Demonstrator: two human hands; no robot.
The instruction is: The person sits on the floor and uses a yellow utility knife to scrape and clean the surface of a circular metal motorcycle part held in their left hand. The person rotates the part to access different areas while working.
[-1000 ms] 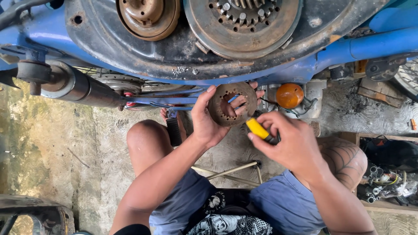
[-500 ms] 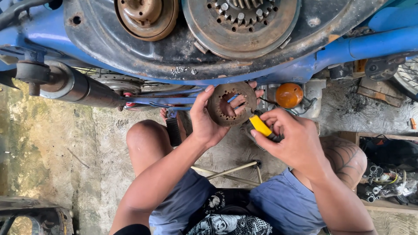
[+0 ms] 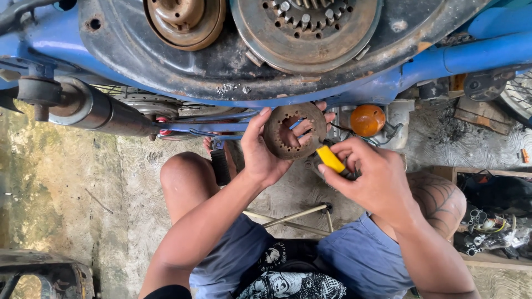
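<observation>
disc: rusty toothed ring plate (image 3: 293, 132), center frame, flat face toward camera, hole in middle
left hand (image 3: 260, 149): fingers wrapped round disc rim, gripping it
right hand (image 3: 368, 174): fingers pinched on yellow-handled tool (image 3: 331, 159)
tool axis: slants upper left to lower right, tip toward disc
surface: stained concrete floor (image 3: 83, 199)
room: blue motorcycle frame (image 3: 476, 52) across top, orange light (image 3: 368, 120) right of disc

Rusty brown toothed disc (image 3: 292, 130); yellow tool handle (image 3: 331, 159); blue frame (image 3: 471, 55); orange lamp (image 3: 368, 120).

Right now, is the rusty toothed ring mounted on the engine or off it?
Off. The left hand holds the rusty toothed ring free below the engine casing.
</observation>
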